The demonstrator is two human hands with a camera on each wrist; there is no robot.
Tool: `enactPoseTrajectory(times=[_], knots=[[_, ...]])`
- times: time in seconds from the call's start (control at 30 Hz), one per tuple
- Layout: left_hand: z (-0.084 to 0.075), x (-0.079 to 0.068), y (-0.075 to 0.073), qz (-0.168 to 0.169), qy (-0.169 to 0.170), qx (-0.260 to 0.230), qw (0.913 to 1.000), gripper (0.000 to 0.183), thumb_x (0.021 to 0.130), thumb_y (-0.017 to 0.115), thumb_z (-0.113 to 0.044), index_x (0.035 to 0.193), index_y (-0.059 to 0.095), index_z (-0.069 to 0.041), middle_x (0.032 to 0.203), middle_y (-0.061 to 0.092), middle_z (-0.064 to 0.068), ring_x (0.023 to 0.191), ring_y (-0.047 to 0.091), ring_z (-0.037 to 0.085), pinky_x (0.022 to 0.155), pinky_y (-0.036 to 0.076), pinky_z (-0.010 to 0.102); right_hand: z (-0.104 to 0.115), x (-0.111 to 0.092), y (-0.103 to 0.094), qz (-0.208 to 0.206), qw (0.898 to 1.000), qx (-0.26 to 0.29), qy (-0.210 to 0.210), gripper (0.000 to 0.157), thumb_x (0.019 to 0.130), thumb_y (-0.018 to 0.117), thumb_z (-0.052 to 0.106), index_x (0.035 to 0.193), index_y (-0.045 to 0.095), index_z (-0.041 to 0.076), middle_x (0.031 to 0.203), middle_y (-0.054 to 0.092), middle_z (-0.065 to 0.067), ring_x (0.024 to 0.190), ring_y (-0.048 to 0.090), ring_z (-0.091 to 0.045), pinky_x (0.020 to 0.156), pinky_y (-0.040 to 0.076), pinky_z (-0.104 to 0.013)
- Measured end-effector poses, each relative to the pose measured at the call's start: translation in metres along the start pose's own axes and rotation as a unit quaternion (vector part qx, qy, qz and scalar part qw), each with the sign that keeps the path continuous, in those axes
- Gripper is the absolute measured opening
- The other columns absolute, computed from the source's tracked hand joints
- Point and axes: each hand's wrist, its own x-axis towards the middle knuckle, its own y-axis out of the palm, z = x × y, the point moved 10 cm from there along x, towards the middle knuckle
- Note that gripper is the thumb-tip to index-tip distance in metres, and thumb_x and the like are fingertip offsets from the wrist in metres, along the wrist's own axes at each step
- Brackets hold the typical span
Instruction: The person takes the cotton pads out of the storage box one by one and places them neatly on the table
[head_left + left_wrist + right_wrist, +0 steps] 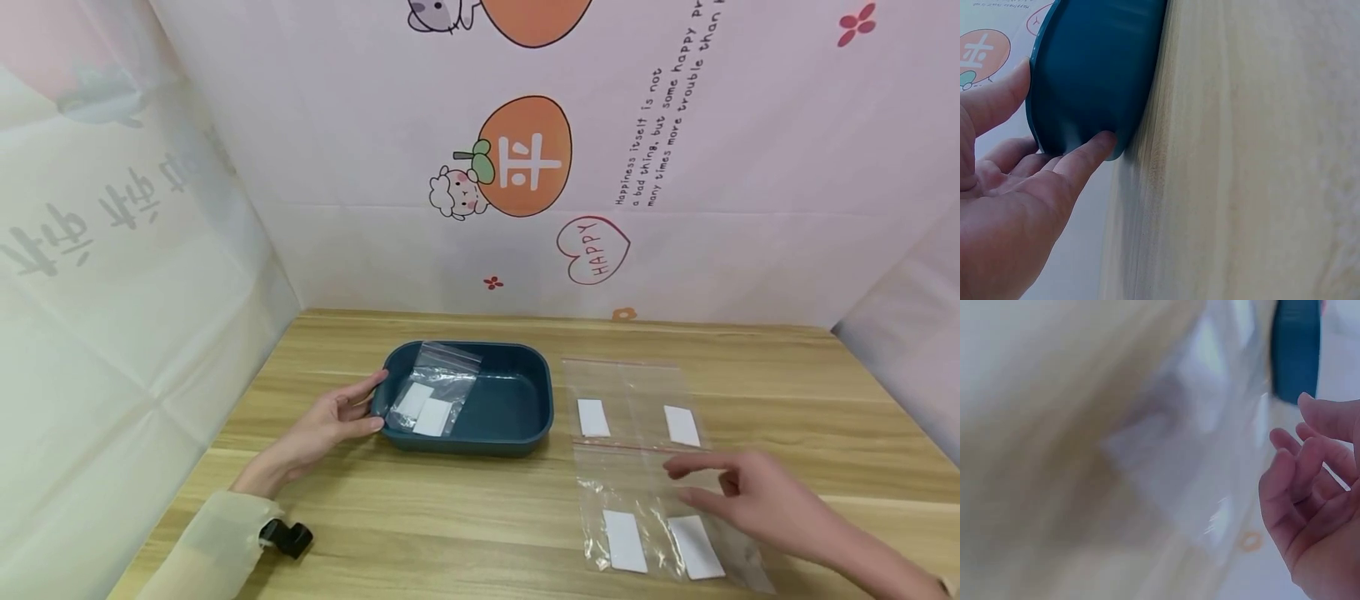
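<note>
A dark blue-green plastic box stands on the table, and my left hand grips its left end between thumb and fingers. Up close in the left wrist view, the fingertips press against the box wall. Inside the box a clear zip bag with white rectangles leans at the left end. My right hand hovers over clear zip bags lying right of the box, its fingers loosely bent and holding nothing. White rectangular pieces show in these bags.
The wood-grain table runs back to a printed cloth hanging behind it. More cloth hangs at the left and right sides. A black clip-like piece sits at the left sleeve's cuff.
</note>
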Motion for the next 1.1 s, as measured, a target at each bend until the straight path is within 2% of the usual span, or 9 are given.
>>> enactPoseTrajectory(times=[0.27,0.43,0.6,0.8,0.97,1.1], knots=[[0.003,-0.001,0.000,0.002,-0.003,-0.006,1.0000,0.080,0.101,0.071,-0.007,0.167,0.025,-0.004,0.173,0.014,0.018,0.153,0.025,0.044,0.109,0.044,0.029,0.057,0.065,0.005,0.025,1.000,-0.009,-0.016,0.012,0.096,0.080,0.021,0.108,0.082,0.019,0.092,0.073,0.013,0.050,0.040,-0.003,0.044,0.038,-0.024],[0.002,0.000,-0.001,0.003,0.001,-0.008,1.0000,0.080,0.101,0.071,-0.006,0.167,0.025,-0.004,0.173,0.013,0.018,0.153,0.025,0.044,0.108,0.045,0.029,0.091,0.109,0.017,0.033,0.998,-0.031,-0.041,0.006,0.097,0.079,0.022,0.102,0.082,0.021,0.087,0.069,0.014,0.055,0.048,-0.008,0.048,0.041,-0.028],[0.002,0.001,-0.002,0.006,0.003,-0.014,0.9999,0.081,0.101,0.071,-0.005,0.167,0.024,-0.003,0.173,0.013,0.019,0.152,0.026,0.045,0.107,0.046,0.029,0.118,0.156,0.048,0.061,0.994,-0.038,-0.087,0.008,0.096,0.080,0.021,0.101,0.083,0.015,0.088,0.072,0.011,0.063,0.057,-0.009,0.054,0.049,-0.028],[0.002,0.002,0.002,0.012,0.004,-0.018,0.9998,0.081,0.101,0.070,-0.005,0.167,0.023,-0.003,0.172,0.015,0.020,0.152,0.025,0.045,0.108,0.046,0.029,0.133,0.201,0.092,0.122,0.985,-0.078,-0.094,0.025,0.097,0.080,0.026,0.114,0.082,0.009,0.094,0.074,0.004,0.073,0.062,-0.009,0.066,0.054,-0.027],[0.001,0.003,0.001,0.009,0.005,-0.023,0.9997,0.081,0.101,0.069,-0.003,0.167,0.023,-0.003,0.172,0.015,0.019,0.152,0.025,0.045,0.107,0.046,0.028,0.140,0.230,0.126,0.162,0.975,-0.122,-0.094,0.041,0.095,0.082,0.034,0.125,0.078,0.006,0.100,0.077,-0.002,0.076,0.064,-0.010,0.071,0.058,-0.029],[0.000,0.002,0.001,0.010,0.005,-0.023,0.9997,0.081,0.101,0.070,-0.003,0.167,0.023,-0.003,0.172,0.016,0.020,0.152,0.025,0.045,0.107,0.047,0.028,0.141,0.244,0.149,0.194,0.963,-0.163,-0.092,0.048,0.093,0.083,0.041,0.128,0.077,0.008,0.108,0.077,-0.003,0.079,0.065,-0.010,0.073,0.059,-0.032]])
